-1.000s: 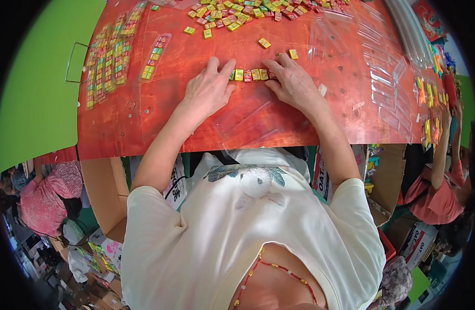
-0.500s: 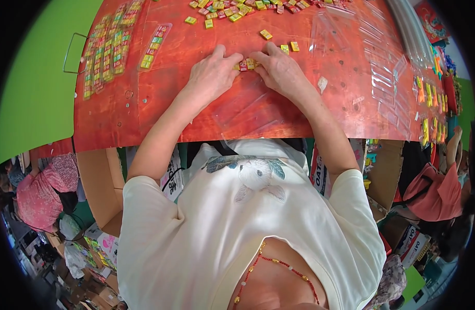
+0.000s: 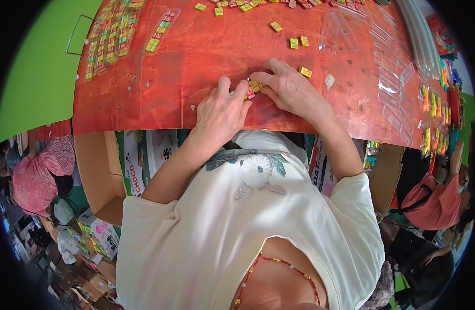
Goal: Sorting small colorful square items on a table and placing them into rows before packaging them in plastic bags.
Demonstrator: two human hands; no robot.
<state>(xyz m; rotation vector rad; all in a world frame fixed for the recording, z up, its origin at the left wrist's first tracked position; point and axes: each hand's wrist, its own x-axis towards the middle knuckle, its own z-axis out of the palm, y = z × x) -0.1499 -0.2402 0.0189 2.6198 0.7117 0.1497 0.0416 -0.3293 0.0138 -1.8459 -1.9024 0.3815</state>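
Note:
My left hand (image 3: pixel 223 109) and my right hand (image 3: pixel 289 89) meet near the front edge of a red table (image 3: pixel 185 72). Between their fingertips sits a short row of small wrapped candies (image 3: pixel 254 87), yellow and red, pinched from both sides. A single yellow candy (image 3: pixel 305 72) lies just right of my right hand. Two more yellow candies (image 3: pixel 298 42) lie farther back.
Filled clear sleeves of coloured candies (image 3: pixel 112 36) lie at the far left of the table. Empty clear sleeves (image 3: pixel 392 77) are spread on the right. Loose candies (image 3: pixel 237 5) are heaped at the far edge. Cardboard boxes (image 3: pixel 100 175) stand under the table. People sit at both sides.
Both hands have drawn closer together and toward me, gathering the row of candies into a tighter bunch between the fingertips.

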